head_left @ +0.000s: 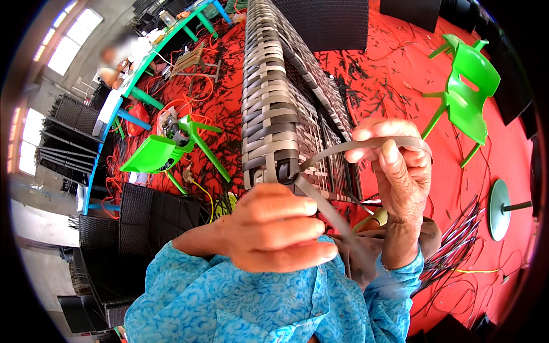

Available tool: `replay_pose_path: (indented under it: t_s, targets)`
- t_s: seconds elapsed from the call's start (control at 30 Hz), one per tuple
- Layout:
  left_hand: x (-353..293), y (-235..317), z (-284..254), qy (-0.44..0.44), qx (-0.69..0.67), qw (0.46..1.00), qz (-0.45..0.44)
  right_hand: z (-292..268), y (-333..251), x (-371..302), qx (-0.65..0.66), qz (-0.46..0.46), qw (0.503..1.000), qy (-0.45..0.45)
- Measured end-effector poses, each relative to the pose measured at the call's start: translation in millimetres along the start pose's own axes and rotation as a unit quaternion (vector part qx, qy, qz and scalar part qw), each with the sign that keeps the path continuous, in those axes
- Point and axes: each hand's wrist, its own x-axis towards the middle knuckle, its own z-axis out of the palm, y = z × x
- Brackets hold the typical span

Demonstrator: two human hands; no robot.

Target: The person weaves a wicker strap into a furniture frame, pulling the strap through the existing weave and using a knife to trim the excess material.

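Observation:
A woven wicker panel (266, 97) in grey and brown flat strips stands upright before me, its near corner showing a dark frame end. At that corner my left hand (280, 228) is closed, fingers curled, and what it grips is hidden behind them. To the right of the corner, my right hand (400, 166) pinches a flat grey weaving strip (337, 150) between thumb and fingers. This strip arcs from the corner up to the hand and loops over it. Another length of grey strip (329, 211) slants down from the corner toward my lap, blurred at its lower end.
Red flooring (394, 74) is littered with dark strip scraps. Green plastic chairs stand at right (472, 91) and left (151, 154), the left one holding a tool. A bundle of loose strips (452, 246) lies at lower right. At far left, a person (114, 63) sits by a long table (137, 71).

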Motion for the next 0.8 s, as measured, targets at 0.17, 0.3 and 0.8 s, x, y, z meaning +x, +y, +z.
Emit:
replay_pose_path:
  t_s: [0.17,0.3,0.8]
  targets:
    - [37.4,-19.4,-40.0,-0.037,-0.083,0.956,-0.280,20.3,-14.6,12.3,-0.026,0.007,1.000,-0.003]
    - [49.0,-38.0,-39.6,-0.193,-0.052,0.933,-0.299,30.4,-16.9,25.7,-0.001,-0.005,0.997,-0.075]
    - [14.3,-53.9,-38.1,-0.059,-0.257,0.901,-0.343,37.2,43.5,-30.5,-0.235,-0.226,0.925,-0.196]
